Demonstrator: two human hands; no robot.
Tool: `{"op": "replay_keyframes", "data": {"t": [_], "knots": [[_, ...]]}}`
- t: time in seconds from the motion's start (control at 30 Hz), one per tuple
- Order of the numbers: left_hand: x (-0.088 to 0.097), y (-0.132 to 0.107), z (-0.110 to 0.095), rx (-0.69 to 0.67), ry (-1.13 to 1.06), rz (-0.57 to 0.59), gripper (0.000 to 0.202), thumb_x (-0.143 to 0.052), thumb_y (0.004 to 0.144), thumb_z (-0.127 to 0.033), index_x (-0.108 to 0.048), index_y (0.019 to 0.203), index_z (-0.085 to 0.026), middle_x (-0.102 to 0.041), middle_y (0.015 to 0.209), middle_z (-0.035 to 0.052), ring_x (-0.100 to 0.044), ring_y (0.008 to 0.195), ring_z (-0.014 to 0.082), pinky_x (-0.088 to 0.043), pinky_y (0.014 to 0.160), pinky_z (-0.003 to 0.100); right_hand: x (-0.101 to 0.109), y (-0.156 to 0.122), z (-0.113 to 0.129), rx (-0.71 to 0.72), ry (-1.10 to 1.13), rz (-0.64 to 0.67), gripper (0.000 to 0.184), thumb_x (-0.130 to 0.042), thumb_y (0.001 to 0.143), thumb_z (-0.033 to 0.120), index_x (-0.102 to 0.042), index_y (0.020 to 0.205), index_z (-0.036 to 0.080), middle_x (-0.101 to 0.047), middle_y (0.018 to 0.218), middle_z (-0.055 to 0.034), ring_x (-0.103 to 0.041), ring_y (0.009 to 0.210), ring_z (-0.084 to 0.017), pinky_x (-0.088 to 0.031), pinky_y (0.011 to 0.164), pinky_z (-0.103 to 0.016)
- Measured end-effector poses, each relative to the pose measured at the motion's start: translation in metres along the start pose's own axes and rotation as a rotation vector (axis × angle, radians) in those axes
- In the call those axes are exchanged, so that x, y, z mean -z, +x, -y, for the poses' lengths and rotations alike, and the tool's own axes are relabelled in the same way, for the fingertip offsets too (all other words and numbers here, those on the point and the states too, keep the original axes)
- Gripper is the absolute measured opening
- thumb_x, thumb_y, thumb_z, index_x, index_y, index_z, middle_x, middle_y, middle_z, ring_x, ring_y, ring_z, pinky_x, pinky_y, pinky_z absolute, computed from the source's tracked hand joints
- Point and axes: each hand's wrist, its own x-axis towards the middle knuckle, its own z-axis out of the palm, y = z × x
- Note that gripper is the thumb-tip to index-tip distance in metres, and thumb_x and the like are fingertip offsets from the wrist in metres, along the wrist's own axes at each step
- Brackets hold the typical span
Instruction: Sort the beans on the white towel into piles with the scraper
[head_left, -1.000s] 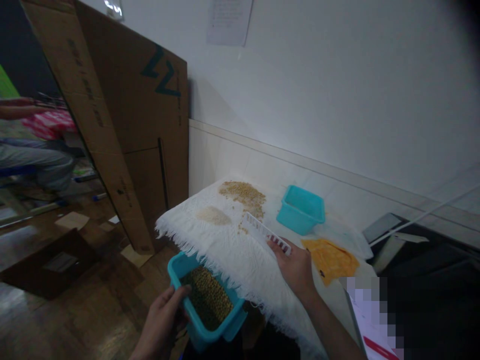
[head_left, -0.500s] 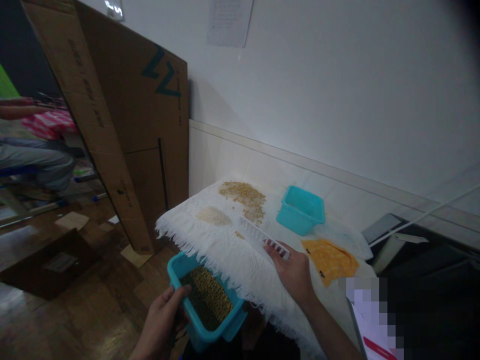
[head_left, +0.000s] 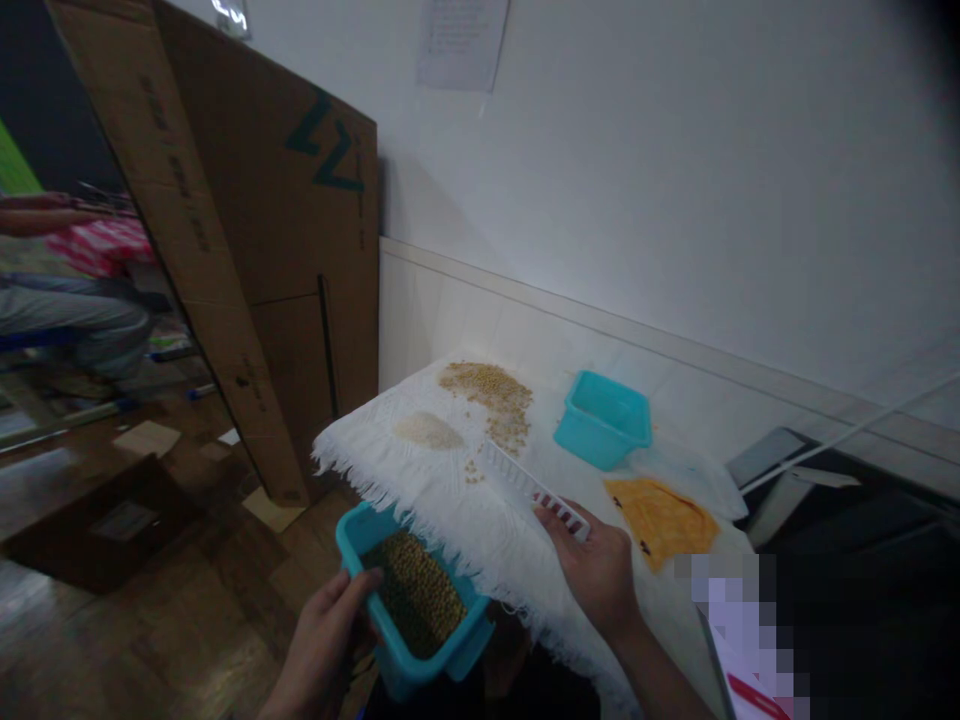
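Note:
My left hand [head_left: 330,625] grips the near left rim of a teal plastic bin [head_left: 401,665], thumb over the edge, just below the table's front. Inside lie yellowish beans [head_left: 431,590] and a dark green layer, perhaps smaller beans. My right hand [head_left: 592,560] is closed around the near end of a long white slotted plastic strip [head_left: 517,475], held low over the white cloth [head_left: 420,480]. A few loose beans [head_left: 471,472] lie left of the strip's far end. Behind them spreads a larger patch of beans [head_left: 487,385], and a pale grainy heap [head_left: 427,430] lies to the left.
A second teal bin [head_left: 604,425] stands at the table's back right, near an orange cloth [head_left: 664,520] and a clear plastic lid or bag [head_left: 694,475]. A tall cardboard box [head_left: 300,230] stands left. Another person's arm [head_left: 45,215] shows at far left.
My right hand has drawn the white strip slightly toward me and to the right. The few loose beans by its far end lie more spread out. My left hand stays on the bin.

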Motion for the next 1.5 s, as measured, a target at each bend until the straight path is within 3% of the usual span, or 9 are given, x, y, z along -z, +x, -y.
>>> {"op": "replay_keyframes", "data": {"t": [0.07,0.23,0.57,0.83,0.93,1.1,1.2,1.33,1.5], "knots": [[-0.001,-0.001,0.000,-0.002,-0.005,-0.003,0.031,-0.083,0.061,-0.043,-0.064,0.065,-0.019,-0.059,0.054,-0.0035,-0.054,0.051,0.0127,-0.044,0.050,0.023,0.000,-0.002,0.001,-0.006,0.009,0.001,0.038,-0.060,0.090,0.050,-0.080,0.092,0.018,-0.078,0.072,-0.0051,-0.073,0.059,-0.020,-0.055,0.054,-0.023],[-0.001,0.002,0.003,-0.048,-0.027,-0.009,0.035,-0.082,0.060,-0.043,-0.056,0.056,-0.020,-0.045,0.044,-0.0083,-0.037,0.039,0.0076,-0.028,0.038,0.020,-0.002,-0.003,0.000,0.009,0.021,-0.004,0.038,-0.060,0.091,0.050,-0.079,0.095,0.018,-0.079,0.079,-0.0067,-0.075,0.064,-0.021,-0.057,0.056,-0.023],[-0.002,0.000,-0.001,-0.022,-0.014,-0.038,0.031,-0.083,0.057,-0.043,-0.062,0.060,-0.020,-0.053,0.049,-0.0055,-0.046,0.045,0.0105,-0.038,0.045,0.022,-0.007,-0.005,0.007,0.015,0.077,0.020,0.034,-0.062,0.089,0.048,-0.080,0.092,0.018,-0.079,0.077,-0.0056,-0.075,0.062,-0.021,-0.058,0.056,-0.024],[0.001,0.003,-0.001,-0.056,-0.006,-0.030,0.034,-0.081,0.062,-0.043,-0.056,0.056,-0.021,-0.047,0.046,-0.0083,-0.040,0.043,0.0090,-0.033,0.042,0.020,-0.006,-0.026,0.027,0.224,0.137,0.117,0.023,-0.063,0.090,0.038,-0.081,0.094,0.023,-0.080,0.087,-0.0036,-0.077,0.074,-0.021,-0.062,0.071,-0.024],[0.003,0.005,-0.002,-0.062,-0.001,-0.026,0.033,-0.081,0.063,-0.042,-0.056,0.055,-0.021,-0.047,0.046,-0.0084,-0.039,0.042,0.0087,-0.032,0.042,0.020,-0.005,-0.029,0.030,0.241,0.138,0.146,0.023,-0.062,0.091,0.039,-0.081,0.093,0.026,-0.080,0.085,-0.0019,-0.077,0.073,-0.020,-0.062,0.070,-0.024],[0.003,0.008,0.000,-0.065,0.012,-0.029,0.033,-0.079,0.063,-0.045,-0.057,0.058,-0.020,-0.045,0.045,-0.0083,-0.037,0.041,0.0084,-0.029,0.041,0.021,-0.009,0.006,0.014,0.073,-0.015,-0.043,0.036,-0.061,0.090,0.048,-0.080,0.093,0.018,-0.079,0.079,-0.0072,-0.076,0.067,-0.022,-0.058,0.060,-0.025],[0.003,0.009,0.001,-0.073,0.002,-0.036,0.033,-0.079,0.064,-0.044,-0.057,0.059,-0.020,-0.045,0.046,-0.0084,-0.038,0.042,0.0087,-0.031,0.042,0.021,-0.014,0.034,0.003,0.042,-0.114,-0.089,0.042,-0.057,0.091,0.052,-0.079,0.095,0.016,-0.078,0.073,-0.0085,-0.074,0.063,-0.022,-0.054,0.056,-0.025],[0.004,0.008,0.002,-0.073,0.005,-0.040,0.033,-0.079,0.065,-0.043,-0.057,0.058,-0.020,-0.047,0.048,-0.0073,-0.042,0.044,0.0091,-0.034,0.043,0.020,-0.019,0.051,-0.002,0.059,-0.154,-0.072,0.043,-0.055,0.092,0.051,-0.078,0.096,0.015,-0.078,0.077,-0.0092,-0.074,0.068,-0.023,-0.052,0.061,-0.026],[0.003,0.008,0.000,-0.053,0.008,-0.041,0.035,-0.081,0.062,-0.044,-0.056,0.058,-0.019,-0.048,0.047,-0.0071,-0.042,0.044,0.0087,-0.035,0.043,0.020,-0.019,0.052,0.000,0.080,-0.131,0.010,0.040,-0.055,0.093,0.049,-0.078,0.097,0.016,-0.078,0.077,-0.0072,-0.073,0.068,-0.021,-0.050,0.061,-0.025]]}}
